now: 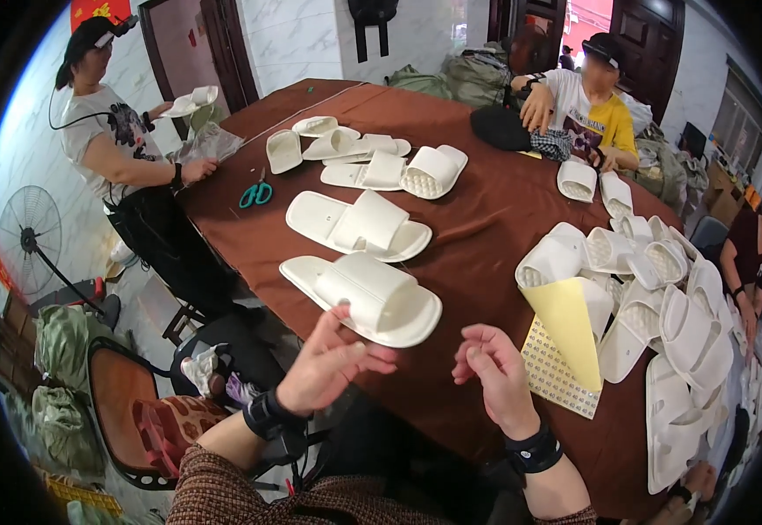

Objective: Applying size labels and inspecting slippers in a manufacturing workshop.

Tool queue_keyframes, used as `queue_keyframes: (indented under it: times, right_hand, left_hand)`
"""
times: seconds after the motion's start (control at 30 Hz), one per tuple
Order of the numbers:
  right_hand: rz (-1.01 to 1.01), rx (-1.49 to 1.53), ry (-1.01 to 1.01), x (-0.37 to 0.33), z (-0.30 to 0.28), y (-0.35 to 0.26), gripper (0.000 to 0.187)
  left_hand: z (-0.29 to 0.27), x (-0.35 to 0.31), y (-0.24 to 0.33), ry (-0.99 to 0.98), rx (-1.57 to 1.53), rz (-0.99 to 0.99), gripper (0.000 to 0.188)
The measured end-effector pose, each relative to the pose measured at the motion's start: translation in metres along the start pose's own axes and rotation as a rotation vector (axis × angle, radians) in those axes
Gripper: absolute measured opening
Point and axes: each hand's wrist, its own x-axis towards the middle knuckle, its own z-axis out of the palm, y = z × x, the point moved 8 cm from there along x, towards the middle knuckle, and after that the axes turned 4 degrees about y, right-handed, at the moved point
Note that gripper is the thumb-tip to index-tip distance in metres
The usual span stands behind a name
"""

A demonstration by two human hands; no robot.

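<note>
A white open-toe slipper lies at the near edge of the brown-covered table, its strap toward me. My left hand is open beside it, palm partly up, with a fingertip at the strap's lower edge. To the right, my right hand hovers by the table edge, fingers loosely curled and a little apart; nothing shows in it. Just beyond the near slipper lies a second white slipper. Right of my right hand rests a sheet of small round stickers, its yellow backing folded over.
More white slippers lie farther back, near teal-handled scissors. A large slipper pile covers the table's right side. One person stands at the left holding slippers; another sits across. A chair stands at lower left.
</note>
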Motion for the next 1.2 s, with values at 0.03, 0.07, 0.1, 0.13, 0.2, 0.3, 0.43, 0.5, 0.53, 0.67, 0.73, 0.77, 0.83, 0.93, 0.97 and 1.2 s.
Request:
queue_keyframes:
  times: [0.03,0.07,0.1,0.13,0.2,0.3,0.43,0.5,0.53,0.67,0.73,0.77,0.83,0.93,0.97,1.2]
  right_hand:
    - [0.035,0.0,0.065,0.0,-0.003,0.0,0.033]
    - [0.051,0.01,0.045,0.0,-0.002,0.003,0.048]
    - [0.06,0.01,0.049,0.001,-0.002,0.005,0.048]
    - [0.051,0.0,0.037,0.003,0.0,0.004,0.052]
    - [0.062,-0.062,0.033,0.004,-0.003,0.011,0.057]
    - [0.068,-0.136,0.088,0.008,-0.009,0.013,0.058]
    - [0.063,-0.1,0.174,0.007,-0.021,0.014,0.058]
    - [0.061,-0.1,0.175,0.008,-0.022,0.015,0.06]
    - [0.058,-0.104,0.176,0.008,-0.022,0.016,0.061]
    - [0.059,-0.091,0.18,0.005,-0.019,0.013,0.061]
    - [0.051,-0.064,0.216,0.006,-0.02,0.011,0.061]
    - [0.053,-0.062,0.216,0.006,-0.02,0.011,0.061]
    - [0.037,-0.067,0.21,0.007,-0.02,0.008,0.057]
    - [0.05,-0.013,0.222,0.007,-0.022,0.008,0.055]
    - [0.047,-0.013,0.221,0.008,-0.022,0.008,0.055]
    - [0.138,0.207,0.211,0.008,-0.022,0.018,0.049]
  left_hand:
    - [0.004,-0.007,-0.011,-0.031,-0.032,-0.047,0.059]
    - [0.008,-0.011,-0.021,-0.06,0.031,-0.095,0.062]
    - [0.012,-0.014,-0.031,-0.089,0.093,-0.143,0.065]
    - [0.013,-0.015,-0.037,-0.089,0.088,-0.149,0.065]
    - [0.023,-0.021,-0.057,-0.231,0.289,-0.245,0.072]
    - [0.025,-0.035,-0.066,-0.302,0.62,-0.211,0.071]
    - [0.038,-0.027,-0.036,-0.354,0.988,-0.12,0.054]
    - [0.036,-0.017,-0.005,-0.216,1.017,0.036,0.034]
    - [0.025,-0.009,0.004,-0.09,0.958,0.009,0.025]
    - [0.02,0.007,0.055,0.016,1.425,0.38,0.017]
    - [0.015,0.008,0.065,0.044,1.577,0.504,0.019]
    - [0.01,0.01,0.068,0.044,1.579,0.5,0.019]
    - [0.007,0.011,0.072,0.007,1.727,0.56,0.026]
    - [-0.006,0.01,0.07,-0.086,1.762,0.447,0.042]
    - [-0.004,0.01,0.067,-0.153,1.773,0.45,0.047]
    - [0.011,0.006,0.054,-0.289,1.977,0.518,0.047]
